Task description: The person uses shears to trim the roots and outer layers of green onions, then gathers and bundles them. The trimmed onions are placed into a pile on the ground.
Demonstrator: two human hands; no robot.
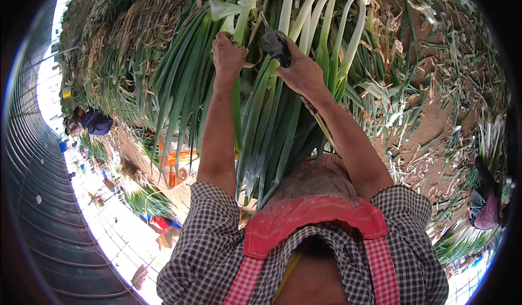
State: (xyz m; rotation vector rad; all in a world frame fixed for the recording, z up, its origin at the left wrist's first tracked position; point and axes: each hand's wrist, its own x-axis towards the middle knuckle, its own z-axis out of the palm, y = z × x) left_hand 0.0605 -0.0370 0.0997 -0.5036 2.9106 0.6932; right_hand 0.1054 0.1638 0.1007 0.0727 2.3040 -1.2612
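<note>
Green onions with long dark leaves and pale stalks (306,15) lie in front of me, stalk ends away from me. My left hand (229,56) is closed around one green onion stalk (240,25) left of centre. In my right hand (301,66) is a dark-handled cutting tool, seemingly pruning shears (276,44), its metal tip pointing up and away from me, just right of that stalk. The leaves (265,129) hang down between my forearms towards my red checked apron (314,211). Whether the blades are touching anything cannot be told.
Heaped onion plants with dry leaves (118,60) spread at the left and behind. Bare soil with scattered leaves (428,121) lies at the right. An orange and white bag (179,164) is beside my left forearm. Other people crouch at the far left (96,121) and far right (487,207).
</note>
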